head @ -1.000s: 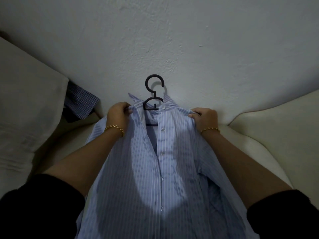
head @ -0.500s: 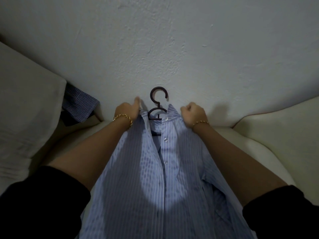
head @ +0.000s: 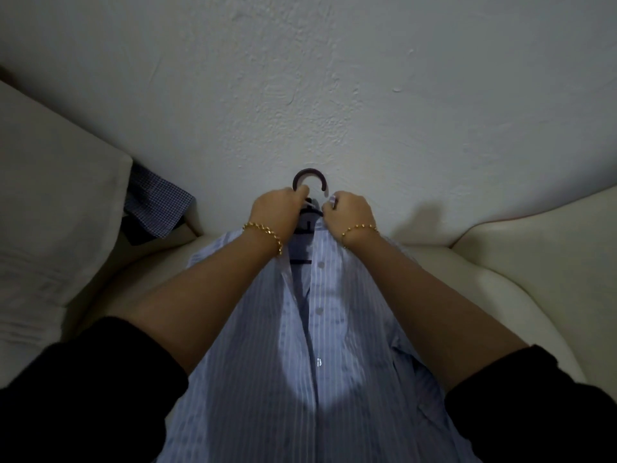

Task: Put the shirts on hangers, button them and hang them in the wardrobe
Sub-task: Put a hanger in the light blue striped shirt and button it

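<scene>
Left hand (head: 275,208): mine, fingers curled, gripping the striped shirt (head: 267,345) at its top edge. Right hand (head: 350,212): just beside the left, pinching the opposite top edge. Gold bracelet (head: 263,230): one on each wrist. Hanger (head: 309,177): dark hook just beyond my knuckles, body inside the shirt. The shirt runs from my hands back toward me, front up, gaping near the top. Checked shirt (head: 157,205): well left of my left hand, touching a pale cushion (head: 50,212). Cream seat (head: 500,262): beneath.

Home, prob. living rm: cream sofa (head: 534,248), cushion (head: 50,212), plain plaster wall (head: 334,78).
</scene>
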